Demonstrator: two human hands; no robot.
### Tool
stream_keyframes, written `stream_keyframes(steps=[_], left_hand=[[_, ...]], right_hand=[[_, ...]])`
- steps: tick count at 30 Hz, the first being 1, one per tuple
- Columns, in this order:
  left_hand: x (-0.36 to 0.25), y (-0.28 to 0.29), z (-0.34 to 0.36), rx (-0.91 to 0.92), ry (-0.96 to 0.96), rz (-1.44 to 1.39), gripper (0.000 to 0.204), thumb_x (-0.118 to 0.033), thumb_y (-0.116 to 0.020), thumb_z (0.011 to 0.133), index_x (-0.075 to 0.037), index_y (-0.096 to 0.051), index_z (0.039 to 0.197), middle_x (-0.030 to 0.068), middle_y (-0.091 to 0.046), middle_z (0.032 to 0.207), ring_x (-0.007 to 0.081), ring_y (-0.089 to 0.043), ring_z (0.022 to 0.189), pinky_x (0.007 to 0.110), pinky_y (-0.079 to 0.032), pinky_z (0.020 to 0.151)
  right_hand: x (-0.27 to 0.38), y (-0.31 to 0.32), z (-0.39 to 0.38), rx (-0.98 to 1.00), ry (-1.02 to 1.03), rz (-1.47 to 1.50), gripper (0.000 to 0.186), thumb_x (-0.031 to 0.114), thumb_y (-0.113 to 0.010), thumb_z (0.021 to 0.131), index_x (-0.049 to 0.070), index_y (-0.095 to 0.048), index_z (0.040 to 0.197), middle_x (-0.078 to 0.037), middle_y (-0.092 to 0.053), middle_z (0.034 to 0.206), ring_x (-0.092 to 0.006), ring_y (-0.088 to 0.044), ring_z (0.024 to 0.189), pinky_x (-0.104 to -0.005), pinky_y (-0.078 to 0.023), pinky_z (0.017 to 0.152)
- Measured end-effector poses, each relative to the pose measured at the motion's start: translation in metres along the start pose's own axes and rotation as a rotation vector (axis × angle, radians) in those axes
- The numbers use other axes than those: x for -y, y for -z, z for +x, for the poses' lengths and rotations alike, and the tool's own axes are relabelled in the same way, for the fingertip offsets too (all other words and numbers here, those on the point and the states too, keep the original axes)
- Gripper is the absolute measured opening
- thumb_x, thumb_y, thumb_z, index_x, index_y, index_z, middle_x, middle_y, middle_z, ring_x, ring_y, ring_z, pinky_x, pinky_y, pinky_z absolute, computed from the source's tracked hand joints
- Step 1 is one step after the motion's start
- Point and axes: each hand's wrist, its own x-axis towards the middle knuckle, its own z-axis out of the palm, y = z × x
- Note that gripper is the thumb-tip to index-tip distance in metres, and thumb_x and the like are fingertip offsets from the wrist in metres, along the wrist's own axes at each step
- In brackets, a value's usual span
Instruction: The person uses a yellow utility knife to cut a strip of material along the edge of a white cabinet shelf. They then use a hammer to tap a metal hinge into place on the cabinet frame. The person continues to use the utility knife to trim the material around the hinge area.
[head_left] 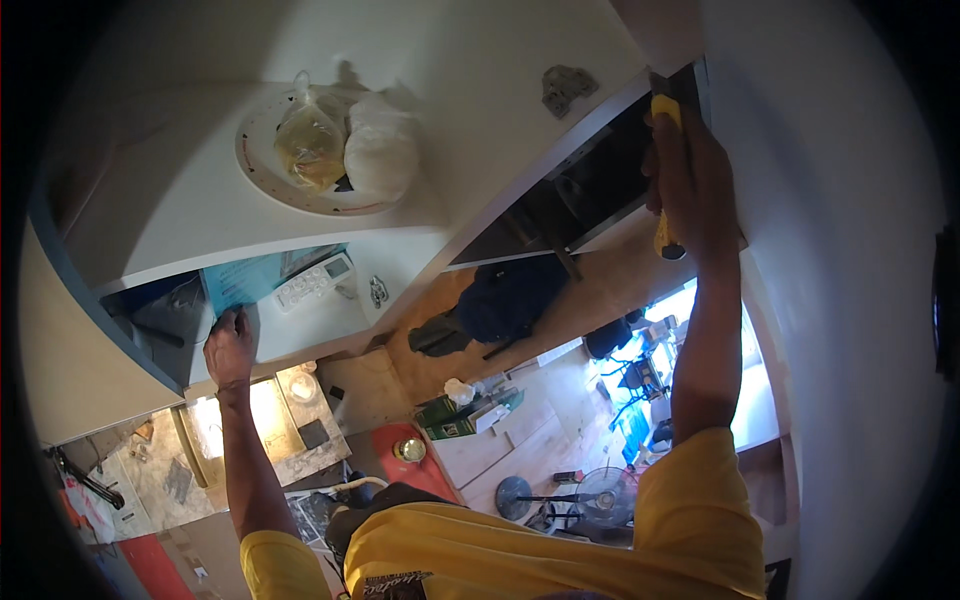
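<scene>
My right hand [690, 175] is raised and closed around a yellow-handled tool [666, 105], its tip hidden against the upper edge of a dark cabinet opening [590, 190] next to the white wall. My left hand [230, 348] grips the front edge of a white shelf [310, 325] lower down, next to a blue sheet [240, 285]. The white cabinet top [480, 90] lies between both hands, with a metal hinge [566, 88] on it.
A white plate [262, 165] on the cabinet top carries two knotted plastic bags [345, 145]. A white remote-like device [316, 280] lies on the shelf. Far below are a wooden floor, a standing fan [600, 495], a green box [450, 418] and a cluttered counter [250, 440].
</scene>
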Motion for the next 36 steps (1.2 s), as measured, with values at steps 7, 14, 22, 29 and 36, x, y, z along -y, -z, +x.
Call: stream_keyframes(steps=[7,14,22,29,36], left_hand=[[0.007,-0.008,0.001,-0.008,-0.009,-0.012,0.022,-0.026,-0.060,0.094,-0.006,-0.064,0.086,0.0190,-0.069,0.082,0.0378,-0.068,0.076,0.046,-0.054,0.066],[0.008,-0.004,0.001,0.004,-0.015,0.024,0.023,-0.026,-0.060,0.095,-0.005,-0.064,0.086,0.0198,-0.069,0.083,0.0382,-0.068,0.076,0.046,-0.055,0.067],[0.002,0.001,0.001,-0.007,-0.002,-0.021,0.023,-0.026,-0.060,0.094,-0.005,-0.065,0.085,0.0201,-0.069,0.083,0.0390,-0.067,0.075,0.046,-0.054,0.067],[0.009,-0.005,0.000,-0.055,-0.040,-0.038,0.023,-0.025,-0.060,0.094,-0.004,-0.064,0.085,0.0202,-0.068,0.082,0.0390,-0.067,0.075,0.046,-0.054,0.065],[0.007,-0.006,0.000,-0.038,-0.041,-0.038,0.024,-0.026,-0.060,0.095,-0.004,-0.063,0.084,0.0206,-0.068,0.082,0.0393,-0.067,0.075,0.047,-0.054,0.065]], right_hand=[[0.004,-0.013,0.010,-0.043,-0.082,-0.012,0.029,0.027,-0.048,0.101,-0.001,-0.057,0.103,-0.015,-0.061,0.067,-0.0221,-0.062,0.049,-0.0360,-0.051,0.050],[0.012,-0.018,0.007,-0.100,-0.045,-0.149,0.028,0.025,-0.046,0.102,-0.002,-0.055,0.099,-0.019,-0.065,0.072,-0.0272,-0.067,0.053,-0.0392,-0.054,0.051],[0.016,-0.018,0.010,-0.059,-0.094,-0.125,0.030,0.026,-0.044,0.103,-0.003,-0.053,0.098,-0.017,-0.064,0.070,-0.0239,-0.066,0.051,-0.0366,-0.054,0.051],[0.016,-0.020,0.013,-0.035,-0.136,-0.065,0.032,0.026,-0.043,0.103,-0.003,-0.055,0.099,-0.015,-0.061,0.065,-0.0220,-0.064,0.048,-0.0345,-0.053,0.050],[0.013,-0.024,0.012,-0.063,-0.068,-0.075,0.032,0.025,-0.041,0.103,-0.004,-0.055,0.098,-0.017,-0.063,0.070,-0.0243,-0.067,0.052,-0.0364,-0.055,0.053]])
